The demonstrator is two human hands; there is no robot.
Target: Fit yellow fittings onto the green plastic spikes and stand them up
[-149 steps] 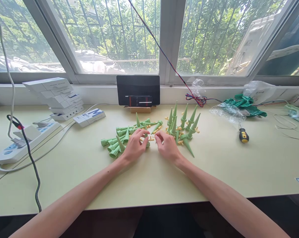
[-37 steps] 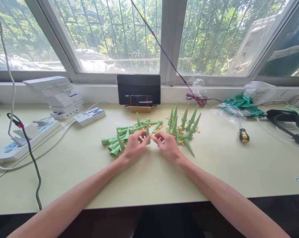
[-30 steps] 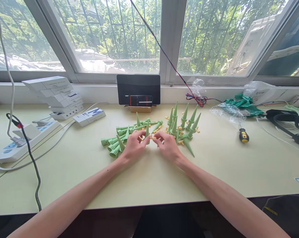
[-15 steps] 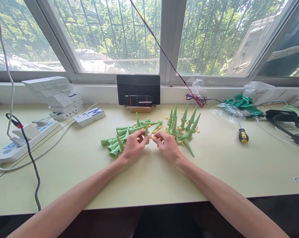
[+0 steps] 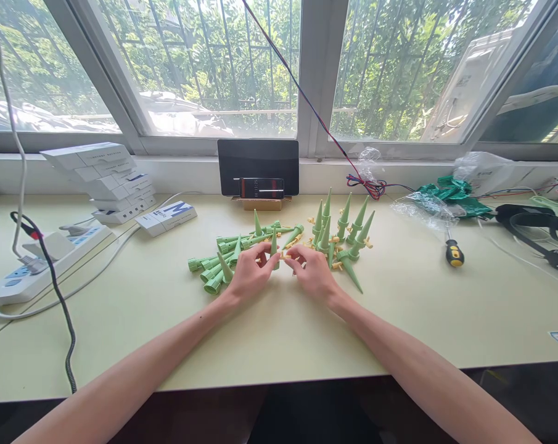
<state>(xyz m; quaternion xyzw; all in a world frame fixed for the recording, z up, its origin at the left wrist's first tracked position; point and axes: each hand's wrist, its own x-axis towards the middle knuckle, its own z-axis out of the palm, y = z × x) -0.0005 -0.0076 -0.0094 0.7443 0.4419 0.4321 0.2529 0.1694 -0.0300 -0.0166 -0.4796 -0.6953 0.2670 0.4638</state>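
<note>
At a pale-topped table [image 5: 279, 336] beneath a barred window, you work with both hands close together, just in front of a spread of green plastic spikes. Your left hand [image 5: 253, 266] has its thumb and fingers closed around a single green spike [image 5: 274, 248], which stands point up between the fingertips. Your right hand [image 5: 312, 267] is curled, with thumb and forefinger pinched on a small yellow fitting [image 5: 285, 256] that reaches across the narrow gap toward the spike's side; whether its end is seated there, you cannot tell from this angle. To your left, beside and behind the hand, more green spikes [image 5: 238, 250] lie overlapping, several with their wide, ridged ends turned your way. To your right, a cluster of spikes fitted with yellow pieces [image 5: 344, 219] mostly stands upright, one in front tipped over with its point toward you. Behind the work, a dark phone [image 5: 261, 188] leans before a black tablet [image 5: 259, 160]. White boxes [image 5: 107, 176] are stacked at far left above a power strip [image 5: 61, 263], while a black-and-yellow screwdriver [image 5: 455, 253] rests at right near crumpled clear plastic [image 5: 424, 208].
</note>
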